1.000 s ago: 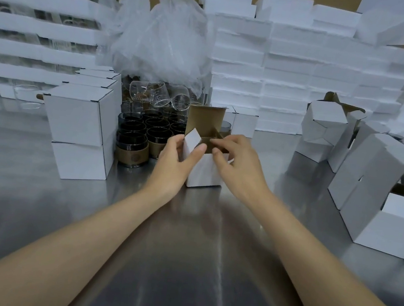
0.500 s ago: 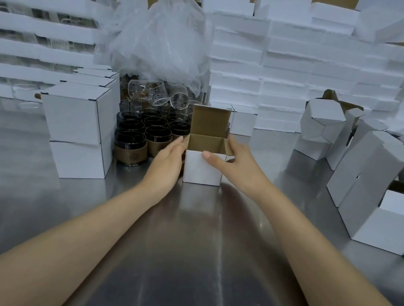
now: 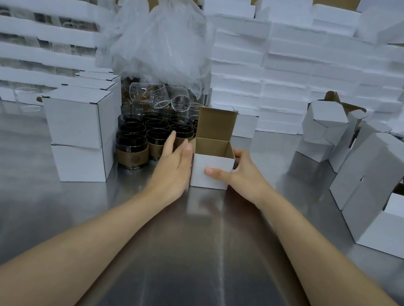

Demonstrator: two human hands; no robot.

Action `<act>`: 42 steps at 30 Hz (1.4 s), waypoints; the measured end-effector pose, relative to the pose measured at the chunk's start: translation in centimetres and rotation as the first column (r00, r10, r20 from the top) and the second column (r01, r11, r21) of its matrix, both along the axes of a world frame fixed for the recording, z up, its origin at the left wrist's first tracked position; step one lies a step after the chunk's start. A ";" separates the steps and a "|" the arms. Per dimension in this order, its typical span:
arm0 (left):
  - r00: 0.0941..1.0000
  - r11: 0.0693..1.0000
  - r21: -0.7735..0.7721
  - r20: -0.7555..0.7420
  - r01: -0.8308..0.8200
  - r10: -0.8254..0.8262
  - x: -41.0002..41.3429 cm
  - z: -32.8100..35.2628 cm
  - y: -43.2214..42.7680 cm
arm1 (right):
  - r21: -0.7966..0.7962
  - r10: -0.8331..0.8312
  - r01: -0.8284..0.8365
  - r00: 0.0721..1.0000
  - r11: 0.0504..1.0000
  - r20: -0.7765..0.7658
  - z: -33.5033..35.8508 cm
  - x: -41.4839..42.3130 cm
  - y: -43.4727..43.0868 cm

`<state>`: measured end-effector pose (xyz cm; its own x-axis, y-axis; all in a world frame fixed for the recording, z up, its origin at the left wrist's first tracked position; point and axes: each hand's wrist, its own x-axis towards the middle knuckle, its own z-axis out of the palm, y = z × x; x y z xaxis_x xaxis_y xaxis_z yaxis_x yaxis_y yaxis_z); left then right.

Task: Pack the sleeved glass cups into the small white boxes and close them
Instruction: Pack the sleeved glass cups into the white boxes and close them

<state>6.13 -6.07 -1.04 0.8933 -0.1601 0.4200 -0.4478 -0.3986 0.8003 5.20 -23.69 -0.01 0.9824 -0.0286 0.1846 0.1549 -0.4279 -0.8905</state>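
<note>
Head view: small white box (image 3: 211, 171), open-topped, is stood on the bench (image 3: 181, 253) between the hands; right hand (image 3: 241, 176) is clamped on it, thumb across the front; left hand (image 3: 176, 164), fingers straight, empty, lies beside its left wall; sleeved glass cups (image 3: 132, 153) are grouped just left, nearest that hand.

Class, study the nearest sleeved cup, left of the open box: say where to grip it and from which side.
Probably best from above at the near side: pinch the cup wall, thumb on its brown sleeve, fingers in the open mouth. It stands upright; other cups crowd its back and right.
</note>
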 end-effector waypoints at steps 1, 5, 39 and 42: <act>0.999 0.999 0.035 0.027 -0.031 0.030 0.0 0.0 0.0 | -0.018 -0.005 0.004 1.000 1.000 -0.006 0.1 0.1 -0.1; 0.992 0.968 0.215 0.012 -0.126 0.126 0.6 0.0 0.4 | -0.073 -0.034 0.033 0.999 0.997 -0.012 0.5 0.0 -0.5; 0.976 0.982 -0.094 0.133 -0.163 0.175 -0.2 0.8 0.8 | -0.340 0.127 0.196 0.672 0.920 0.730 1.7 -2.2 2.2; 0.982 0.993 -0.079 0.161 -0.091 0.102 -0.4 0.8 0.9 | -0.517 0.298 0.046 0.772 0.855 0.562 0.3 -2.2 3.2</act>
